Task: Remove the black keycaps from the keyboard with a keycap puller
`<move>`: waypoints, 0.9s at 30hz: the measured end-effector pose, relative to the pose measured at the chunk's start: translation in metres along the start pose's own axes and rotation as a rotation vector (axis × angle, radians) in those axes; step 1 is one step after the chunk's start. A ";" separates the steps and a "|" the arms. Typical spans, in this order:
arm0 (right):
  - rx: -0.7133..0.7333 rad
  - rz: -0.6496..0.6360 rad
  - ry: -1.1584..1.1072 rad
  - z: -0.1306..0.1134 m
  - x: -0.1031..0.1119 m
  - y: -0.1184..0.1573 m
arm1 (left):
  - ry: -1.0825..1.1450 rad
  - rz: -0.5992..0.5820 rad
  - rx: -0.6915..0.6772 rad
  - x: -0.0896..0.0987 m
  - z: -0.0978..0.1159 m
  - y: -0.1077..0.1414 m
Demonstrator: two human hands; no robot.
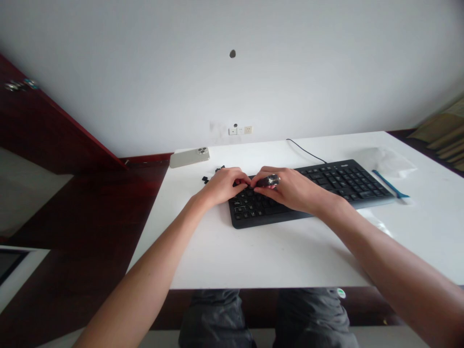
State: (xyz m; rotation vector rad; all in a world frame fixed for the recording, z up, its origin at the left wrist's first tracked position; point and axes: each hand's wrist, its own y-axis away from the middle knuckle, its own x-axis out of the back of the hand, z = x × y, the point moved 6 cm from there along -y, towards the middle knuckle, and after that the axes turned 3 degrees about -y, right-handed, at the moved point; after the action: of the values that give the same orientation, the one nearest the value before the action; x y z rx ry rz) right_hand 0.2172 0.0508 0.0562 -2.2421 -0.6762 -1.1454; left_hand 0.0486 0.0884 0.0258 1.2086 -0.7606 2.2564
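Note:
A black keyboard [268, 220] lies slightly tilted on the white table, and keycaps are off at its left end. My right hand [284, 186] grips a dark tool with a shiny metal end, its tip down at the keys in the left part of the keyboard. Close beside that tip, my left hand [230, 183] has thumb and forefinger pinched together over the keys; anything between them is too small to make out. Several loose black keycaps [205, 180] lie behind my left hand, partly hidden by it.
A phone [188, 157] lies at the table's back left corner. On the right are a blue stick-like tool [390, 184] and a clear plastic bag [393, 162]. The keyboard's cable [306, 151] runs toward the back edge of the table [268, 266].

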 end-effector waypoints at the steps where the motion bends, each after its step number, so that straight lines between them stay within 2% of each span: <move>1: 0.019 -0.004 -0.018 -0.001 -0.001 0.000 | 0.001 -0.001 -0.005 0.001 0.001 0.000; 4: 0.076 0.009 -0.113 -0.003 -0.002 -0.002 | 0.038 -0.024 -0.034 0.003 0.006 0.000; 8: 0.032 0.069 -0.234 0.000 0.000 -0.006 | 0.024 -0.062 -0.040 0.000 0.009 0.000; 13: -0.022 0.108 -0.339 0.009 -0.001 -0.009 | -0.018 0.013 0.005 -0.004 0.005 -0.001; 20: -0.228 0.374 -0.416 0.028 -0.020 -0.010 | 0.010 0.069 0.096 -0.005 0.005 -0.001; 24: -0.243 0.454 -0.437 0.025 -0.027 -0.009 | 0.023 0.073 0.110 -0.007 0.004 -0.002; 27: -0.248 0.464 -0.415 0.021 -0.027 -0.007 | 0.026 0.080 0.136 -0.009 0.002 -0.002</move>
State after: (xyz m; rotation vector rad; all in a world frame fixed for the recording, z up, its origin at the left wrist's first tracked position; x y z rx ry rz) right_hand 0.2108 0.0649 0.0251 -2.6884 -0.1398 -0.5654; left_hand 0.0552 0.0877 0.0195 1.2268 -0.6665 2.4188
